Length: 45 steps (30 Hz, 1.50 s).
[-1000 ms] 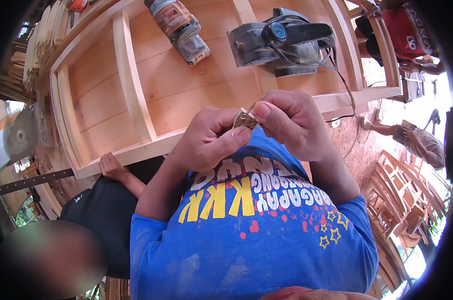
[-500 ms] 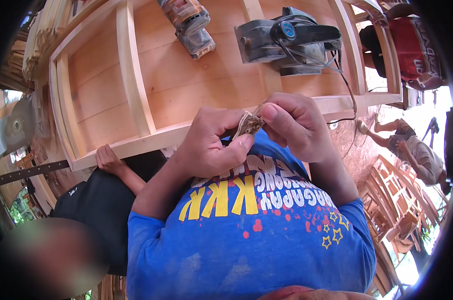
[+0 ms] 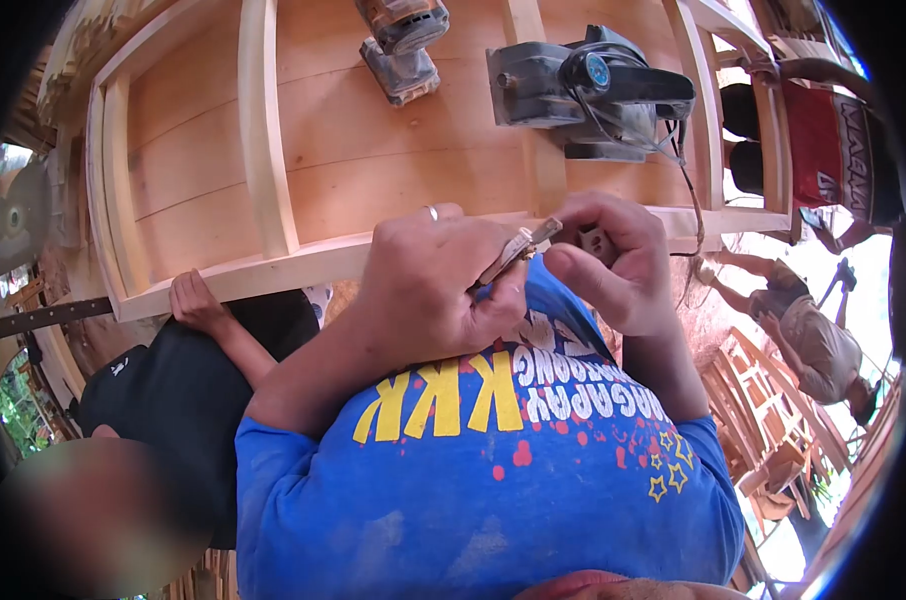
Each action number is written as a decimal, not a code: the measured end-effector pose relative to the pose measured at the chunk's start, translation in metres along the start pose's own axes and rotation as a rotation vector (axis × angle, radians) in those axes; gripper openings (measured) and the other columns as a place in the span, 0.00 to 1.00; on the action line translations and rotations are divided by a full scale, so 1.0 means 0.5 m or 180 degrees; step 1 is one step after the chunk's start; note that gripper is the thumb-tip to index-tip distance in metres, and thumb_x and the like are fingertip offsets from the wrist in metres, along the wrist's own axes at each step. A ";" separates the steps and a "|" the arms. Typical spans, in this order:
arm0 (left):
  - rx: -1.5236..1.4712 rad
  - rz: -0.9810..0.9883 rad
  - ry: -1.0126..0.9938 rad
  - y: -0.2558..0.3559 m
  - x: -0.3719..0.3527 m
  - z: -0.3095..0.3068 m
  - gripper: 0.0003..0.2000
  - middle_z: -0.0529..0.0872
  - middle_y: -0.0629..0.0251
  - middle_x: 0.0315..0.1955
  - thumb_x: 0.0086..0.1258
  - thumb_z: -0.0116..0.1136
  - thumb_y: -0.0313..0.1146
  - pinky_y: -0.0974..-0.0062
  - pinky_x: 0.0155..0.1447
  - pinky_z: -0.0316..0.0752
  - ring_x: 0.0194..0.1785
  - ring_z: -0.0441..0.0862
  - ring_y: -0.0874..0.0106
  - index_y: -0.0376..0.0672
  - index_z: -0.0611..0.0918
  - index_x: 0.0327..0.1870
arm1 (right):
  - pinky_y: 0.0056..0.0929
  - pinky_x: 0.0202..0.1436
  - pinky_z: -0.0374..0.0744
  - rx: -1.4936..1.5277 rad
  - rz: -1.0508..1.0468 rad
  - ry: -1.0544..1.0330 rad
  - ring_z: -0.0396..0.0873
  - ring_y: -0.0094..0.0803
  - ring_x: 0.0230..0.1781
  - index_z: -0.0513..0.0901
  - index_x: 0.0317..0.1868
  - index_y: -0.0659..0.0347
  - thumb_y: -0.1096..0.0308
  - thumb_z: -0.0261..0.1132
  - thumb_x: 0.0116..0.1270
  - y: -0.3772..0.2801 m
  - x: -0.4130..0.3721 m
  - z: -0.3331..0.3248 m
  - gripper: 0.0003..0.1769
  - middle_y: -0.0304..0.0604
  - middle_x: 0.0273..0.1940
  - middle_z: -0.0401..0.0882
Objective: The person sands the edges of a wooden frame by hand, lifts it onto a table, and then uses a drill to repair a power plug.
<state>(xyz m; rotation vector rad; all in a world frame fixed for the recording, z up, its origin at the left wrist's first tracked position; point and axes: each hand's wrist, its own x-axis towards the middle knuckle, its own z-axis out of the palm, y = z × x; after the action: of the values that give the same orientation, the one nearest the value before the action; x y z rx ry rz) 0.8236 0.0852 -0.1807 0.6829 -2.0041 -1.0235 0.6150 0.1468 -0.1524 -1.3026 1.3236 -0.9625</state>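
Observation:
Both of my hands are close together above my blue shirt, at the near rail of the wooden frame. My left hand (image 3: 438, 275), with a ring on one finger, pinches a small, worn, folded flat piece (image 3: 513, 255) between thumb and fingers. A pale narrow end of it points toward the other hand. My right hand (image 3: 618, 260) is curled, thumb apart from the fingertips. A small pale piece with dark reddish spots (image 3: 597, 244) shows inside its fingers. What exactly either piece is, I cannot make out.
On the wooden panel frame (image 3: 273, 140) lie a corded electric planer (image 3: 593, 95) and an orange-and-grey power tool (image 3: 403, 50). A person in black (image 3: 188, 370) at left rests a hand on the frame. Others are at right (image 3: 823, 340), near stacked wooden parts (image 3: 763, 400).
My left hand has turned, its back now facing up, hiding the brown inner side of the folded piece. My right hand has drawn slightly away to the right, a spotted piece showing in it.

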 end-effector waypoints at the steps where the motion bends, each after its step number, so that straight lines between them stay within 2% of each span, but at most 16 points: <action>1: 0.0111 0.0024 -0.0060 0.000 0.000 -0.003 0.04 0.76 0.61 0.17 0.54 0.64 0.25 0.64 0.26 0.69 0.20 0.75 0.61 0.41 0.80 0.27 | 0.21 0.39 0.77 -0.0158 -0.0013 -0.0043 0.80 0.18 0.35 0.86 0.45 0.70 0.69 0.73 0.69 -0.001 -0.002 -0.007 0.11 0.40 0.34 0.87; 3: 0.0318 0.0082 -0.0200 -0.002 0.002 -0.011 0.06 0.81 0.60 0.20 0.55 0.67 0.27 0.65 0.27 0.75 0.22 0.80 0.60 0.41 0.84 0.33 | 0.21 0.39 0.78 0.0126 0.0110 0.0054 0.81 0.18 0.35 0.86 0.43 0.69 0.70 0.73 0.67 -0.005 -0.009 0.008 0.11 0.40 0.35 0.88; 12: 0.0352 0.0032 -0.0184 -0.003 0.004 -0.006 0.05 0.78 0.61 0.17 0.55 0.66 0.26 0.65 0.25 0.71 0.19 0.76 0.61 0.41 0.81 0.31 | 0.19 0.36 0.76 0.0620 0.0573 0.0264 0.79 0.14 0.34 0.87 0.40 0.69 0.70 0.73 0.67 0.003 -0.012 0.037 0.09 0.37 0.33 0.87; 15: 0.0271 -0.0078 -0.0091 0.002 0.004 -0.001 0.03 0.75 0.59 0.17 0.57 0.62 0.25 0.62 0.26 0.66 0.20 0.73 0.58 0.39 0.80 0.27 | 0.18 0.36 0.76 0.0617 0.0611 0.0267 0.78 0.13 0.34 0.87 0.40 0.69 0.70 0.72 0.67 -0.002 -0.010 0.038 0.09 0.36 0.33 0.86; 18: 0.0292 -0.0056 -0.0104 0.000 0.004 0.000 0.02 0.75 0.59 0.18 0.57 0.62 0.25 0.62 0.26 0.66 0.20 0.73 0.59 0.38 0.81 0.28 | 0.18 0.36 0.76 0.0676 0.0675 0.0281 0.78 0.13 0.34 0.87 0.40 0.69 0.70 0.72 0.67 -0.006 -0.010 0.037 0.09 0.36 0.33 0.86; 22: 0.0406 0.0036 -0.0213 -0.004 0.006 -0.002 0.05 0.78 0.59 0.18 0.58 0.65 0.25 0.64 0.26 0.71 0.20 0.76 0.61 0.38 0.81 0.33 | 0.18 0.36 0.76 0.0761 0.0614 0.0393 0.78 0.14 0.35 0.87 0.40 0.70 0.71 0.72 0.67 -0.002 -0.009 0.040 0.09 0.35 0.34 0.87; 25: 0.0370 0.0013 -0.0257 -0.004 0.007 -0.001 0.04 0.79 0.59 0.19 0.61 0.65 0.26 0.64 0.26 0.72 0.21 0.77 0.60 0.37 0.82 0.33 | 0.19 0.36 0.76 0.0270 0.0384 0.0504 0.79 0.15 0.34 0.87 0.41 0.68 0.73 0.73 0.66 -0.013 -0.008 0.036 0.07 0.38 0.33 0.87; 28: 0.0198 -0.0121 -0.0254 -0.004 0.009 0.000 0.04 0.78 0.59 0.19 0.64 0.64 0.28 0.63 0.27 0.69 0.21 0.76 0.60 0.38 0.82 0.33 | 0.19 0.32 0.76 -0.0564 -0.0169 0.0690 0.81 0.19 0.31 0.87 0.41 0.66 0.75 0.74 0.62 -0.005 -0.007 0.032 0.08 0.41 0.32 0.86; 30: -0.0053 -0.0315 -0.0203 -0.005 0.004 0.005 0.06 0.74 0.60 0.18 0.66 0.63 0.30 0.62 0.28 0.65 0.21 0.73 0.60 0.38 0.81 0.30 | 0.21 0.29 0.76 -0.0974 -0.0626 0.0842 0.82 0.24 0.28 0.87 0.41 0.64 0.77 0.75 0.59 0.002 -0.008 0.033 0.10 0.43 0.31 0.86; 34: -0.0183 -0.0379 -0.0334 -0.009 0.001 0.002 0.08 0.74 0.60 0.18 0.67 0.62 0.31 0.62 0.28 0.64 0.21 0.72 0.59 0.38 0.80 0.30 | 0.26 0.24 0.78 -0.1569 -0.1875 0.1069 0.83 0.32 0.24 0.88 0.41 0.63 0.80 0.77 0.54 0.031 0.011 0.038 0.13 0.44 0.31 0.85; 40: -0.0219 -0.0382 -0.0472 -0.012 0.006 -0.007 0.08 0.75 0.59 0.18 0.68 0.62 0.31 0.61 0.29 0.65 0.22 0.73 0.58 0.39 0.79 0.28 | 0.29 0.26 0.80 -0.2130 -0.2034 0.0870 0.84 0.34 0.25 0.87 0.40 0.64 0.79 0.78 0.49 0.017 0.006 0.029 0.15 0.42 0.31 0.84; 45: -0.0193 -0.0360 -0.0499 -0.010 0.008 -0.006 0.09 0.77 0.57 0.19 0.67 0.63 0.32 0.60 0.29 0.67 0.22 0.74 0.57 0.38 0.79 0.29 | 0.29 0.26 0.79 -0.2148 -0.1998 0.0918 0.84 0.34 0.25 0.86 0.38 0.63 0.79 0.77 0.48 0.018 0.012 0.031 0.14 0.41 0.29 0.83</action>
<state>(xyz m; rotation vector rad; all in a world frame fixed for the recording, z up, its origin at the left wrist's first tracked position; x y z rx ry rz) 0.8245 0.0783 -0.1820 0.7090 -2.0779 -1.2334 0.6290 0.1436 -0.1648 -2.2527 1.5649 -1.2043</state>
